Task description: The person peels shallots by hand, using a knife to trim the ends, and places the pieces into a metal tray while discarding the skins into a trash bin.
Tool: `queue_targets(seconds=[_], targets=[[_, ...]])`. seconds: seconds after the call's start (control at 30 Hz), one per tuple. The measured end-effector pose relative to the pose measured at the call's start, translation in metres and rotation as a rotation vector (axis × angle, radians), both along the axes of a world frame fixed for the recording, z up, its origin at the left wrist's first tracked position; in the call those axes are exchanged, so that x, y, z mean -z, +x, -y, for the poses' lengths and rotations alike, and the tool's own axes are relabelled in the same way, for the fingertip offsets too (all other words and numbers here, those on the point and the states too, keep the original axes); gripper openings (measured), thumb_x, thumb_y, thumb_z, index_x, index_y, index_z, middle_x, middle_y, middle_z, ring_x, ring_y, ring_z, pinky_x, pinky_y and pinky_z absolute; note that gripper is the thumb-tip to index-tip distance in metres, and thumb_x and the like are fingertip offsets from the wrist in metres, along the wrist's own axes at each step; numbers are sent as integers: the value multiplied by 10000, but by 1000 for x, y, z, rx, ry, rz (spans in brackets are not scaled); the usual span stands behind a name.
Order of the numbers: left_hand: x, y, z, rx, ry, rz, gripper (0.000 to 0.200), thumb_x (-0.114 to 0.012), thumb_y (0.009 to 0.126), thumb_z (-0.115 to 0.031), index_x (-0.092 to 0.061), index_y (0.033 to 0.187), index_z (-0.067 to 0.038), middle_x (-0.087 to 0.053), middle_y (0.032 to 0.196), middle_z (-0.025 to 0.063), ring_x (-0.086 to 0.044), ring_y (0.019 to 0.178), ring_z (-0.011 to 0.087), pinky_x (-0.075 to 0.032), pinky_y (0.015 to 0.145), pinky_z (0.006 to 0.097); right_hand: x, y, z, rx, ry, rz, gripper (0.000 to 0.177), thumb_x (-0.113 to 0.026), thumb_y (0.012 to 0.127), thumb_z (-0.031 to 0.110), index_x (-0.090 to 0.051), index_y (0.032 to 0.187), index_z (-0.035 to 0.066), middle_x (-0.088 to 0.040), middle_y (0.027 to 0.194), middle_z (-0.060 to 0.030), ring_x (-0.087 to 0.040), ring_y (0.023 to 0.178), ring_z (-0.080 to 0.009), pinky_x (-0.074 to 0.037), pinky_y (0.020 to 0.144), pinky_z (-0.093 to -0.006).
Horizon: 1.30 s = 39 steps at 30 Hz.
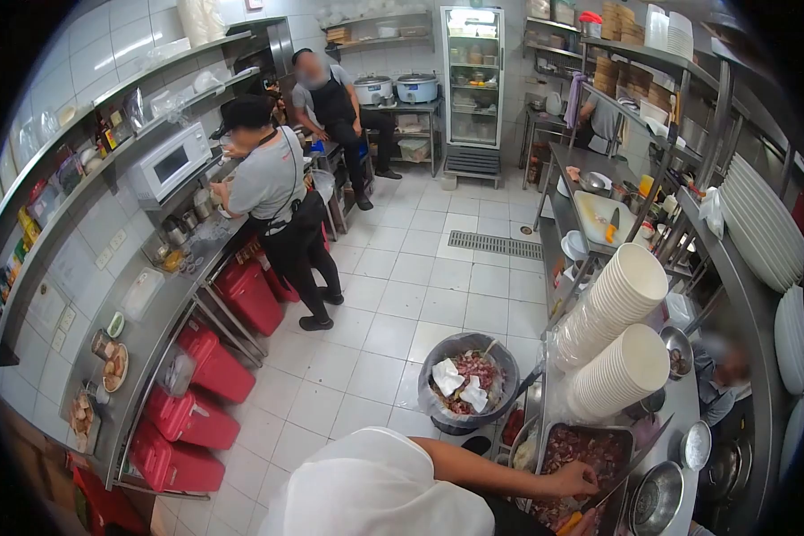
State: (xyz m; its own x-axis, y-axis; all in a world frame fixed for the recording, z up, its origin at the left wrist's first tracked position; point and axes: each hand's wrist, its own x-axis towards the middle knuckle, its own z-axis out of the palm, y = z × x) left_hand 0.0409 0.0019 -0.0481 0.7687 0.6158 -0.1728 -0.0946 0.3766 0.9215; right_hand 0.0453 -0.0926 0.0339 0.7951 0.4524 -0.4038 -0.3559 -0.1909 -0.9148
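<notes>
My left hand [581, 480] reaches over a metal tray [632, 439] of chopped raw meat [590, 445]. Its fingers are bent and drawn together, but what they pinch is too small to make out. Low at the frame's bottom, my right hand [590, 519] is partly in view, closed round a knife [645, 447] with an orange handle. The long blade slants up and right across the tray's edge. Beside the tray are a steel bowl [657, 500] and a smaller metal bowl [696, 445].
Tall stacks of white containers [621, 371] stand just beyond the tray. A lined bin [471, 380] holds meat scraps and white sheets. One co-worker [272, 179] stands at the left counter; another person [335, 107] sits farther back. Red bins [188, 415] line the left side.
</notes>
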Motion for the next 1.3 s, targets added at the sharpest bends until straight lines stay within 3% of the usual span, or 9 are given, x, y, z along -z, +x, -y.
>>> queue_targets(seconds=[0.2, 0.37, 0.5, 0.6, 0.7, 0.77, 1.0, 1.2, 1.3], targets=[[-3, -6, 5, 55, -46, 76, 186, -739, 842, -172, -694, 848, 8, -660, 713, 44, -606, 614, 101, -501, 560, 269, -4, -3, 5, 23, -4, -13, 719, -540, 954, 563, -385, 1478, 96, -528, 1162, -102, -461, 886, -189, -427, 778, -403], [13, -2, 8, 91, 86, 146, 177, -730, 859, -152, -712, 923, 12, -679, 765, 44, -612, 633, 107, -502, 568, 269, -7, -5, 13, 43, -3, -22, 718, -543, 953, 562, -385, 1474, 94, -523, 1163, -101, -461, 899, -191, -425, 792, -401], [-4, -12, 7, 133, 245, 86, 197, -726, 864, -142, -706, 968, 23, -685, 779, 52, -616, 628, 108, -500, 558, 273, -8, -7, 19, 56, -2, -28, 718, -546, 952, 561, -385, 1471, 92, -518, 1164, -100, -461, 909, -192, -424, 804, -400], [-6, -15, 11, 110, 174, 116, 207, -724, 862, -138, -699, 981, 29, -691, 790, 65, -613, 615, 107, -504, 560, 278, -9, -8, 27, 63, 2, -29, 718, -548, 952, 560, -385, 1469, 90, -515, 1164, -99, -461, 917, -193, -423, 813, -399], [16, -7, 11, 31, 445, 122, 210, -718, 858, -139, -699, 987, 26, -693, 783, 75, -626, 618, 112, -513, 571, 281, -10, -9, 31, 75, 0, -30, 717, -550, 951, 560, -385, 1466, 89, -512, 1165, -99, -460, 925, -194, -422, 822, -398], [21, -5, 12, 28, 447, 128, 212, -713, 851, -138, -702, 985, 25, -697, 777, 83, -641, 631, 117, -519, 587, 285, -11, -11, 32, 80, -1, -31, 717, -551, 951, 560, -385, 1465, 88, -510, 1165, -98, -460, 930, -195, -421, 827, -397], [-4, -20, 11, 58, 509, 76, 219, -699, 818, -128, -711, 966, 33, -720, 805, 122, -686, 696, 154, -532, 633, 307, -13, -14, 37, 94, 1, -44, 717, -555, 949, 558, -385, 1459, 85, -502, 1167, -97, -460, 948, -197, -418, 848, -395], [-46, -39, 17, 20, 602, 33, 262, -685, 778, -120, -701, 979, 48, -708, 862, 184, -697, 788, 263, -530, 716, 345, -13, -13, 39, 98, 4, -52, 716, -559, 948, 557, -385, 1454, 82, -496, 1168, -95, -459, 964, -200, -416, 865, -394], [-51, -40, 19, 58, 580, -10, 261, -706, 805, -129, -704, 1005, 38, -711, 903, 192, -703, 810, 249, -538, 736, 345, -14, -12, 40, 105, 5, -54, 716, -561, 947, 557, -385, 1452, 80, -493, 1168, -94, -459, 972, -201, -415, 874, -393]])
